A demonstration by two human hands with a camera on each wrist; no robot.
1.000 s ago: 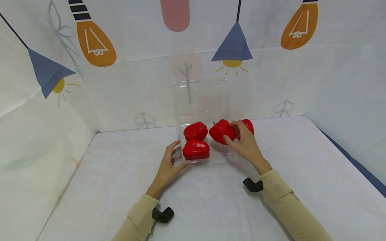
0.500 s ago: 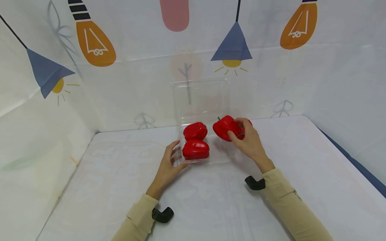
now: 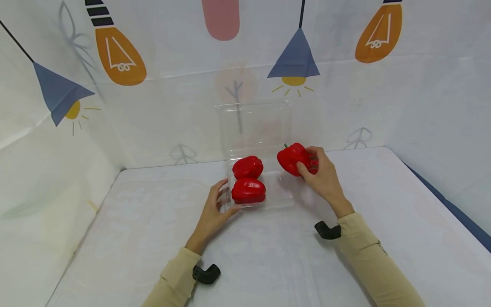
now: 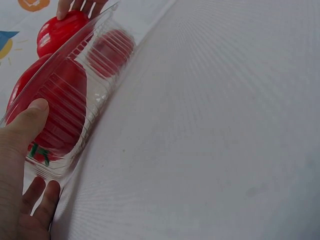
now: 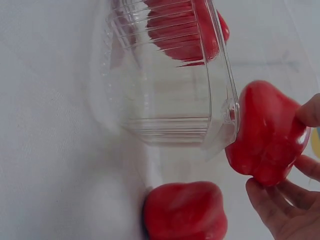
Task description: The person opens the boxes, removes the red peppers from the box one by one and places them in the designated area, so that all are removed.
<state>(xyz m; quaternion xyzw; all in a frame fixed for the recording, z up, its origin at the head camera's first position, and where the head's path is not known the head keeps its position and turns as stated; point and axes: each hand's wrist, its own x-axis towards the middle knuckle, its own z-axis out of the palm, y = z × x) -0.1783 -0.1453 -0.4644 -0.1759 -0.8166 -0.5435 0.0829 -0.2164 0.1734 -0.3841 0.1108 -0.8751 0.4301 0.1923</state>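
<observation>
Right hand point(image 3: 324, 179): fingers hold a red pepper point(image 3: 293, 158), lifted over the past second above the clear tray's point(image 3: 281, 198) right side. Left hand point(image 3: 212, 213) still grips its left rim near the worktop's far edge.

On the table point(image 3: 153, 238), a lidded box point(image 3: 281, 198) sits near the far edge, two peppers point(image 3: 248, 179) in its left half. The right hand point(image 3: 322, 177) holds a third pepper point(image 3: 293, 158) above its far right corner; a fourth pepper point(image 5: 185, 212), mostly hidden, seems to lie just right of the box.
</observation>
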